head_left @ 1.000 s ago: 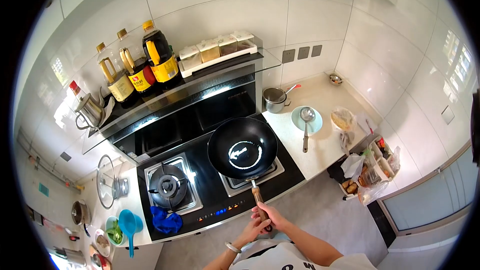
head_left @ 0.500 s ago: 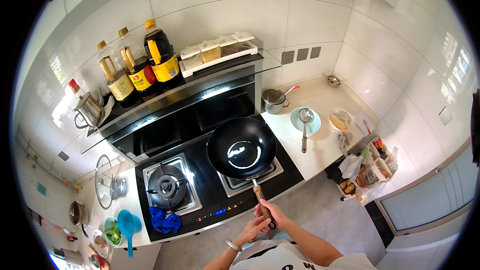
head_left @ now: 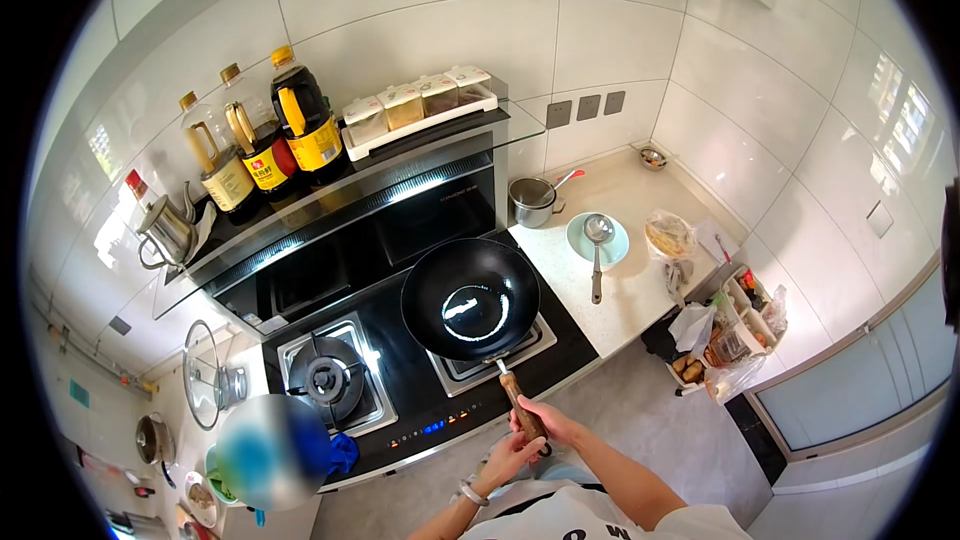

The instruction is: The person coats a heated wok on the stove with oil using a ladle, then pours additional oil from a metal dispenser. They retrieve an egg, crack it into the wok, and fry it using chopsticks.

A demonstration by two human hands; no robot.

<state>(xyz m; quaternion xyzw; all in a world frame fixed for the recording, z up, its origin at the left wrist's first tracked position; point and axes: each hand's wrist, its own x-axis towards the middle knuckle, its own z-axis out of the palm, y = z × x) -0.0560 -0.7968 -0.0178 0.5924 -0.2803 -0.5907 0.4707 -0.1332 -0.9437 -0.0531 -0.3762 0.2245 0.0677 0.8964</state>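
Note:
A black wok (head_left: 470, 298) sits over the right burner, with a shiny patch of liquid in its bottom. Its wooden handle (head_left: 511, 393) points towards me. My right hand (head_left: 546, 422) is closed round the end of this handle. My left hand (head_left: 508, 457), with a pale bracelet at the wrist, is closed against the handle's end just beside the right one. To the left, the other burner (head_left: 325, 380) carries nothing. Right of the stove, a metal ladle (head_left: 598, 230) rests across a pale blue bowl (head_left: 612, 258).
Sauce bottles (head_left: 307, 120) and a seasoning rack (head_left: 420, 120) stand on the ledge behind the stove. A metal pot (head_left: 532, 202) and a bagged item (head_left: 669, 236) are on the right counter. A glass lid (head_left: 203, 375) stands at left. A blurred patch covers part of the left counter.
The view has shifted slightly, so the scene sits a little further left. Both hands remain on the wok handle. A blurred patch now covers the blue scoop and part of the blue cloth.

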